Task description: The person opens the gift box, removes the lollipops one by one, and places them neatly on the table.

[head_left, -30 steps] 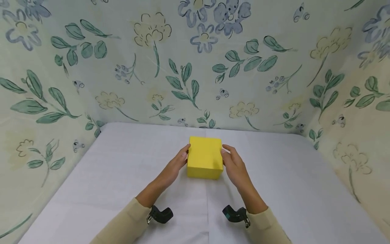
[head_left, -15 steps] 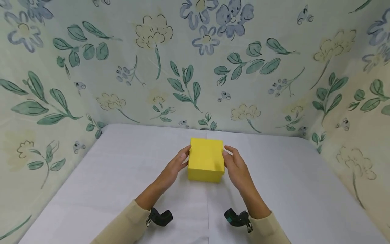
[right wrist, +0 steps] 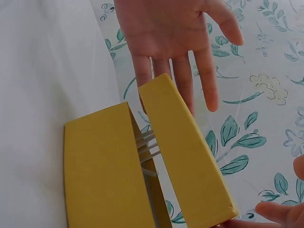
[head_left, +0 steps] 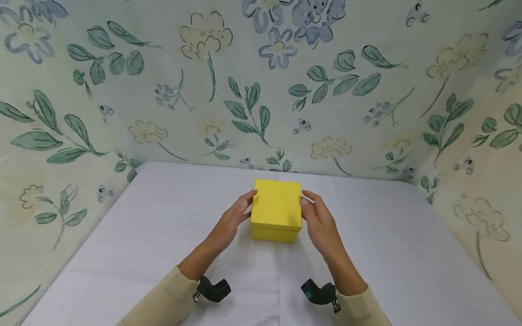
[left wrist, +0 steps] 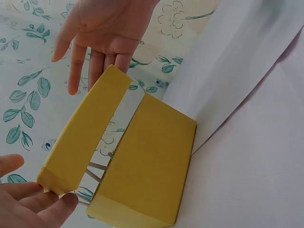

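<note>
A yellow box stands on the white tabletop in the head view, its lid [head_left: 276,203] over its base [head_left: 274,234]. Both wrist views show the lid raised at a tilt, with a gap beneath it. Several thin pale strips [left wrist: 97,166] span that gap. My left hand [head_left: 228,224] touches the lid's left side, and my right hand [head_left: 321,225] touches its right side. The right palm [left wrist: 111,26] shows across the box in the left wrist view, fingers straight, their tips partly behind the lid. In the right wrist view the left palm [right wrist: 164,28] faces the box, fingers likewise straight.
A white cloth [head_left: 134,244] covers the table. Floral fabric [head_left: 171,81] hangs behind and at both sides, meeting the table's far edge. A black wrist camera [head_left: 214,290] sits by the left cuff, and another camera [head_left: 320,293] by the right one.
A seam between lid and base now shows on the box's near side, where none showed earlier. Both hands stay at the lid's sides, and the head view has shifted slightly.
</note>
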`<state>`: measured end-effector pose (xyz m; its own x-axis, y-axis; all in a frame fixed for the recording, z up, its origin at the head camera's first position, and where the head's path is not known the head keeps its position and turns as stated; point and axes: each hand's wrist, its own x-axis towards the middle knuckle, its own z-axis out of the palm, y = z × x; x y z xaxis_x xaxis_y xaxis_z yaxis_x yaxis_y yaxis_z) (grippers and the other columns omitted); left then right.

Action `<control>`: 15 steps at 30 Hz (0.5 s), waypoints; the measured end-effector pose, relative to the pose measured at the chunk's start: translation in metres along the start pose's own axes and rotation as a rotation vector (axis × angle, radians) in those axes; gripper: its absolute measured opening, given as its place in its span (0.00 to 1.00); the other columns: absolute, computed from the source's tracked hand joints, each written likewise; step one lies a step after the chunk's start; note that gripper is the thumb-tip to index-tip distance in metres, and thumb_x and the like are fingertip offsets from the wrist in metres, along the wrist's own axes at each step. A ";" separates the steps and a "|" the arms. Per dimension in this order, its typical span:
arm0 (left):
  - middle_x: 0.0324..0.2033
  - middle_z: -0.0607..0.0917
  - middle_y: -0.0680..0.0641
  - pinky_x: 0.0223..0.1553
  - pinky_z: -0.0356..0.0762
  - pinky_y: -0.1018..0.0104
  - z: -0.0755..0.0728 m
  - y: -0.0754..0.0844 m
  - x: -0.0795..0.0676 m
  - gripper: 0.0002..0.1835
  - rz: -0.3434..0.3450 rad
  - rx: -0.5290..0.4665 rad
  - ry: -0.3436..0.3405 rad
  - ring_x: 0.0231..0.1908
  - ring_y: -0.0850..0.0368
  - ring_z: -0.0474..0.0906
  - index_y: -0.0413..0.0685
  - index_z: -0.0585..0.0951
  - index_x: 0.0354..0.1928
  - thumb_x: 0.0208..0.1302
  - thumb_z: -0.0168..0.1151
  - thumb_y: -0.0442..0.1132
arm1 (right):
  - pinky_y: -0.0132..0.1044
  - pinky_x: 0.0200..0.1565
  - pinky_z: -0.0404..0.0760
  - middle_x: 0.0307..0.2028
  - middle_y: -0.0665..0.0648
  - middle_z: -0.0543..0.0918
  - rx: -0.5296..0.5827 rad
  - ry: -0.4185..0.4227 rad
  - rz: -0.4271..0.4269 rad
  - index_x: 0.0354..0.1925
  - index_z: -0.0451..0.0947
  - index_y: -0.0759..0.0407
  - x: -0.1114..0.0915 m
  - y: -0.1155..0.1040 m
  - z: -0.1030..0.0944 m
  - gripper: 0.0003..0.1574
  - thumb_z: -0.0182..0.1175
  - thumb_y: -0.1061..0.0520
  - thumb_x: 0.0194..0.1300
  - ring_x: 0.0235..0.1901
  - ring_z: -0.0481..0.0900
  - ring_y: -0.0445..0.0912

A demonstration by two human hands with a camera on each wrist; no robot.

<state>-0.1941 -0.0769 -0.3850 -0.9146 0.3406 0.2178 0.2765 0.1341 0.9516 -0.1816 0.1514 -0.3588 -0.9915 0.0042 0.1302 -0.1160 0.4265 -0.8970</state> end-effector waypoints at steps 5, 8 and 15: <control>0.73 0.56 0.48 0.65 0.63 0.46 -0.002 0.010 -0.006 0.29 0.059 0.040 0.057 0.72 0.50 0.52 0.50 0.59 0.74 0.76 0.30 0.52 | 0.47 0.60 0.72 0.66 0.57 0.68 0.050 0.016 -0.070 0.69 0.60 0.52 -0.004 -0.007 0.001 0.34 0.40 0.37 0.74 0.62 0.71 0.51; 0.72 0.59 0.47 0.66 0.62 0.46 -0.004 0.015 -0.007 0.28 0.079 0.076 0.116 0.71 0.50 0.55 0.50 0.61 0.72 0.76 0.31 0.52 | 0.43 0.59 0.74 0.64 0.57 0.70 0.085 0.039 -0.110 0.67 0.62 0.53 -0.007 -0.012 0.005 0.31 0.42 0.40 0.74 0.62 0.72 0.49; 0.70 0.60 0.47 0.67 0.61 0.49 -0.010 0.025 -0.010 0.28 0.091 0.171 0.224 0.69 0.48 0.59 0.54 0.60 0.73 0.75 0.33 0.53 | 0.39 0.57 0.76 0.60 0.53 0.72 0.182 0.092 -0.160 0.63 0.67 0.56 -0.011 -0.022 0.019 0.25 0.44 0.45 0.75 0.60 0.73 0.46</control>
<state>-0.1809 -0.0863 -0.3616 -0.9207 0.1474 0.3613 0.3890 0.2732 0.8798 -0.1691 0.1250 -0.3480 -0.9508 0.0358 0.3076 -0.2885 0.2587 -0.9219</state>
